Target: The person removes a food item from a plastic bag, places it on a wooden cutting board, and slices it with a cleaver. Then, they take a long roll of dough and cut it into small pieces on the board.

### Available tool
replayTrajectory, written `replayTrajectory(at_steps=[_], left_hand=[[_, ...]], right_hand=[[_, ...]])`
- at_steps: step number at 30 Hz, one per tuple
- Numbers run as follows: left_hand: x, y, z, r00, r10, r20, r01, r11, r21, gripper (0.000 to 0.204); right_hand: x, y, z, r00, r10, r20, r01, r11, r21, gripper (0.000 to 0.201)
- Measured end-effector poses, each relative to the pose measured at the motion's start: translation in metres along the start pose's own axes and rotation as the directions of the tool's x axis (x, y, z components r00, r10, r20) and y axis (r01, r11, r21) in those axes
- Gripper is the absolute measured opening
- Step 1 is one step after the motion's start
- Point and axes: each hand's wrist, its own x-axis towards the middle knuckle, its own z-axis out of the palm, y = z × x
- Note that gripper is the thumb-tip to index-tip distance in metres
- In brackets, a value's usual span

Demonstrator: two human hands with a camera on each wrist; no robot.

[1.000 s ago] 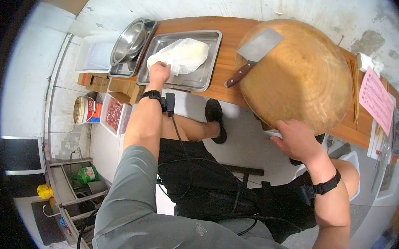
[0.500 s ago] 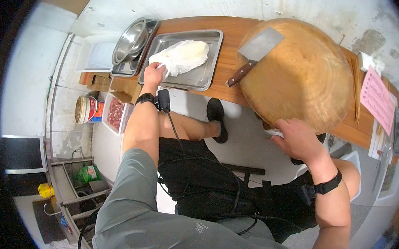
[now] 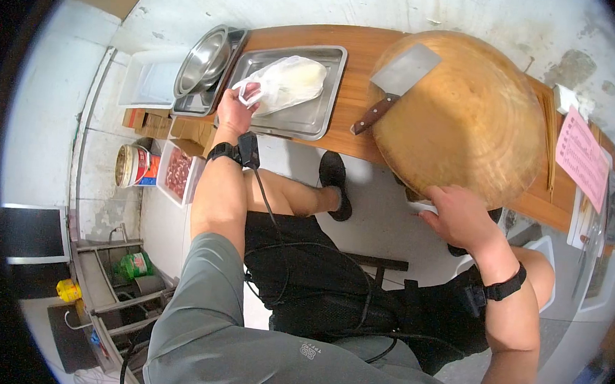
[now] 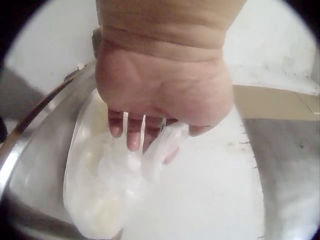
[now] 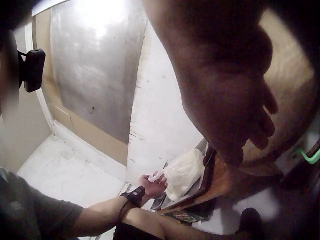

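A knotted-looking white plastic bag (image 3: 297, 80) with something pale inside lies in a shallow steel tray (image 3: 310, 125) on the wooden table. My left hand (image 3: 236, 110) grips the bag's handles at its near left end; in the left wrist view the thin plastic runs between the fingers (image 4: 134, 137). On the right, a big round chopping block (image 3: 473, 125) carries a cleaver (image 3: 407, 66) across its left edge, wooden handle toward me. My right hand (image 3: 464, 217) rests at the block's near rim, fingers loosely bent and holding nothing.
Steel bowls (image 3: 204, 60) stand left of the tray, beside a white plastic bin (image 3: 149, 80). Below is a tub of red meat pieces (image 3: 178, 173) next to a bucket (image 3: 131, 167). Skewer sticks (image 3: 548, 143) and a pink sheet (image 3: 582, 152) lie right of the block.
My left hand has shifted slightly back and left and turned, pulling the bag's handles into loops, and the bag looks more spread out. The right hand stays at the block's rim.
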Motion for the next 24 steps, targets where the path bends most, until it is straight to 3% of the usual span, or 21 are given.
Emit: replayTrajectory(at_steps=[2,4,5,7,8,12,16,18,22,24], left_hand=[[0.002,-0.005,-0.002,1.0,-0.007,0.024,0.007,0.999,0.033,0.034],[0.009,-0.016,-0.009,0.971,0.184,0.152,-0.225,0.92,0.322,0.024],[0.015,-0.019,-0.012,0.971,0.183,0.151,-0.224,0.92,0.322,0.024],[0.012,-0.019,0.0,1.0,0.012,0.022,-0.016,0.987,0.158,0.021],[0.017,-0.023,0.004,0.998,0.025,-0.06,-0.008,0.965,0.263,0.021],[0.031,-0.034,-0.003,0.993,0.046,-0.107,0.01,0.882,0.47,0.019],[0.038,-0.038,-0.009,0.993,0.074,-0.095,-0.016,0.864,0.502,0.019],[0.029,-0.034,-0.007,0.988,0.11,-0.106,0.002,0.688,0.726,0.022],[0.0,-0.015,0.0,0.982,0.18,-0.055,-0.059,0.574,0.817,0.027],[-0.011,-0.005,0.004,0.961,0.271,-0.049,-0.07,0.414,0.908,0.029]], right_hand=[[0.0,-0.001,-0.001,1.0,0.001,0.009,-0.001,1.0,-0.004,0.028],[0.0,0.0,-0.001,1.0,0.004,0.017,-0.003,1.0,-0.006,0.028],[0.0,0.0,0.0,1.0,0.002,0.012,-0.002,1.0,-0.003,0.028],[0.001,0.0,0.001,1.0,0.0,0.008,0.0,1.0,0.001,0.027],[0.001,0.0,0.0,1.0,0.004,0.011,-0.004,1.0,0.003,0.027],[0.0,0.001,0.002,1.0,0.007,0.003,-0.007,1.0,0.002,0.027],[0.0,0.003,0.002,1.0,0.006,0.005,-0.006,1.0,0.005,0.027],[0.0,0.004,0.002,1.0,-0.007,-0.001,0.007,1.0,0.008,0.028],[0.0,0.001,-0.002,1.0,-0.011,0.003,0.011,1.0,0.005,0.028],[-0.001,-0.001,-0.004,1.0,-0.01,0.007,0.01,1.0,-0.01,0.028]])
